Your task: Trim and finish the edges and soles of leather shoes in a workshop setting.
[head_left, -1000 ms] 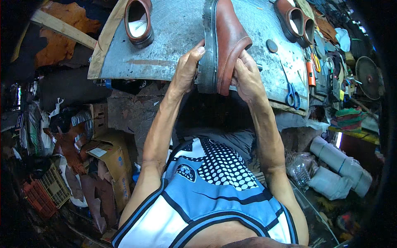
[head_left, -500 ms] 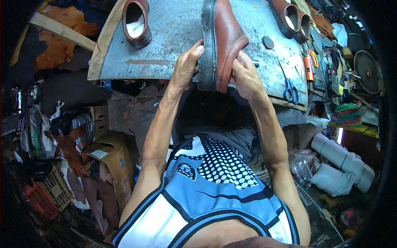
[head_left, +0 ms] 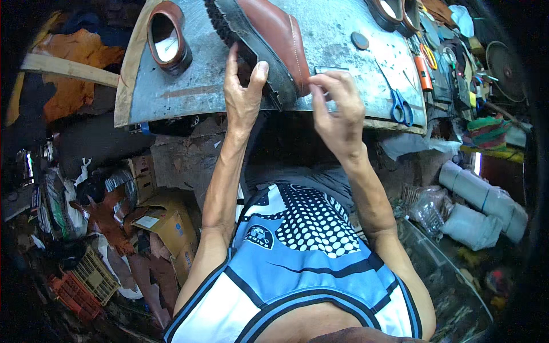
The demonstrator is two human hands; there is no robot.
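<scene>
A brown leather shoe with a thick black sole is tilted over the near edge of the worktable, its toe running out of view at the top. My left hand grips it from the sole side, thumb and forefinger against the black rubber. At the back of the heel, my right hand has its fingers curled in, thumb and forefinger close together by the leather. Whatever they pinch there, if anything, is too small to make out.
Another brown shoe stands on the metal-topped table at left, with a pair at back right. A dark disc, blue-handled scissors and an orange-handled tool lie rightward. Below left sits a cardboard box.
The shoe has tilted, its toe swinging left and its sole turning further into view. My right hand has drawn away from inside the opening to the back of the heel.
</scene>
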